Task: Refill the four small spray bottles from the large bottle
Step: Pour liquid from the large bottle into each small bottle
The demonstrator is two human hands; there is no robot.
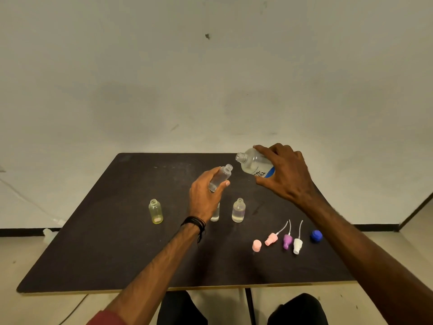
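My right hand (284,173) grips the large clear bottle (254,164) with a blue and white label, tilted with its open mouth pointing left. My left hand (206,195) holds a small clear bottle (221,175) tilted, its open neck just left of and below the large bottle's mouth, a small gap between them. Three more small uncapped bottles stand on the dark table (117,249): a yellowish one (155,211) at the left, a clear one (238,211) at the right, and one (215,213) largely hidden behind my left wrist.
Near the table's front right lie a pink cap (256,245), a pink spray head (271,238), a purple spray head (287,240), a white spray head (297,245) and a blue cap (316,236). A pale wall rises behind the table. My knees show under the front edge.
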